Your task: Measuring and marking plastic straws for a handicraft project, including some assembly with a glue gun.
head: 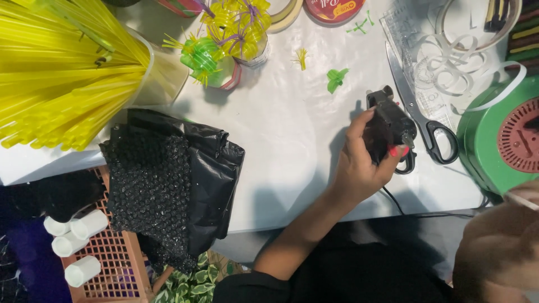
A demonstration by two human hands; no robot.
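My left hand (pixel 359 163) reaches over the white table (pixel 292 140) and is wrapped around a black glue gun (pixel 390 120). Its red-nailed fingers curl round the grip, and the gun's nozzle points away from me. A black cord (pixel 393 201) runs from the gun over the table's near edge. My right hand (pixel 497 247) is blurred and close to the camera at the bottom right. It is closed on a thin pale stick (pixel 522 200), off the table's edge.
Scissors (pixel 418 109) and a clear ruler lie right of the gun, beside a green round device (pixel 494 140) and white paper strips. Yellow straws (pixel 56 73) fill a cup at left, near straw flowers (pixel 224 39). A black bag (pixel 179 174) overhangs an orange crate (pixel 112 264).
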